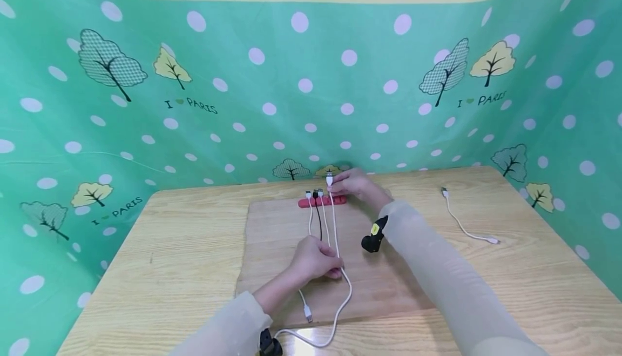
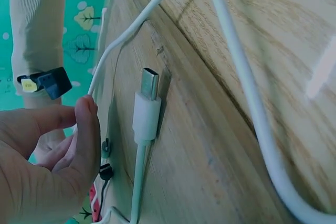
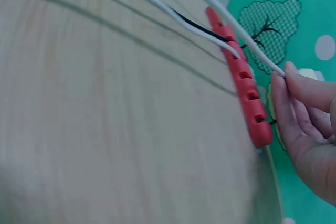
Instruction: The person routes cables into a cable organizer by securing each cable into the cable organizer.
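Observation:
My right hand (image 1: 353, 183) pinches a white USB cable (image 1: 334, 221) just below its plug, above a red cable clip strip (image 3: 249, 90) at the board's far edge. Lower down, the left hand (image 1: 316, 260) pinches the same cable between thumb and finger, as the left wrist view also shows. Two white cables and a black cable (image 1: 318, 221) sit in slots toward the strip's left end; several slots on its other side hold nothing. Below the left hand a white USB-C plug (image 2: 146, 116) lies on the wooden board (image 1: 272, 226).
A short white cable (image 1: 459, 221) lies on the right of the wooden table (image 1: 184, 248). The held cable's slack loops over the board's near edge. A green dotted curtain (image 1: 311, 86) hangs behind the table and along its sides.

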### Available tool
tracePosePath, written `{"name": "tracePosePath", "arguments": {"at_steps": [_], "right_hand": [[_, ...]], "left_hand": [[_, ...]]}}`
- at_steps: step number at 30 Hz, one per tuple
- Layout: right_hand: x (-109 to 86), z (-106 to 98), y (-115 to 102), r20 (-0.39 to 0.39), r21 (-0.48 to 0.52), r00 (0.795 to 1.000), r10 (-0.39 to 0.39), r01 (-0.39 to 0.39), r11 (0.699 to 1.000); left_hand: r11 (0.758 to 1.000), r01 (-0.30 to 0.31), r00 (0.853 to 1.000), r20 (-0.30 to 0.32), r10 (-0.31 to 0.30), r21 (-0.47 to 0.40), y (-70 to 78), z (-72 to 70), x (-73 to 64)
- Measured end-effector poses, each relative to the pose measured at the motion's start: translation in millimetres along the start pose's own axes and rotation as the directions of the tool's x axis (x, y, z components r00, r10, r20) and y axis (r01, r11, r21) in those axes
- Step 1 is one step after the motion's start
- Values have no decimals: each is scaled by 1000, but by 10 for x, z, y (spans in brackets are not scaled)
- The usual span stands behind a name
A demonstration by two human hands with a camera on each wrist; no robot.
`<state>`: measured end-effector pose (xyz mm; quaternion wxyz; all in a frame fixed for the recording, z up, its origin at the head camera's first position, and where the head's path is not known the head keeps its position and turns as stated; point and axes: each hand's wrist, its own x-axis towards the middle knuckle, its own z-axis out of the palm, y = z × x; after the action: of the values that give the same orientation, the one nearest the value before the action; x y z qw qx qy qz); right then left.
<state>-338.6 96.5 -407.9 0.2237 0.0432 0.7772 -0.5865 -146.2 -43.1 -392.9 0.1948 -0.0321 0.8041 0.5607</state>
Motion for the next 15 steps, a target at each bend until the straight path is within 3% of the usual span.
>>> {"name": "tracePosePath", "arguments": {"at_steps": [5,10,15], "right_hand": [[59,52,104,-91,-119,991,-97,86,989],[97,84,195,-145,-286,966,-212,164,944],[92,139,206,-161,-358,947,-279,207,911]], "left_hand": [[1000,1,1000,-27,0,23,-24,-12,28],[998,-10,999,-32,12,57,-37,-25,65],[986,-33,998,-45,41,164,-50,-28,103]]}}
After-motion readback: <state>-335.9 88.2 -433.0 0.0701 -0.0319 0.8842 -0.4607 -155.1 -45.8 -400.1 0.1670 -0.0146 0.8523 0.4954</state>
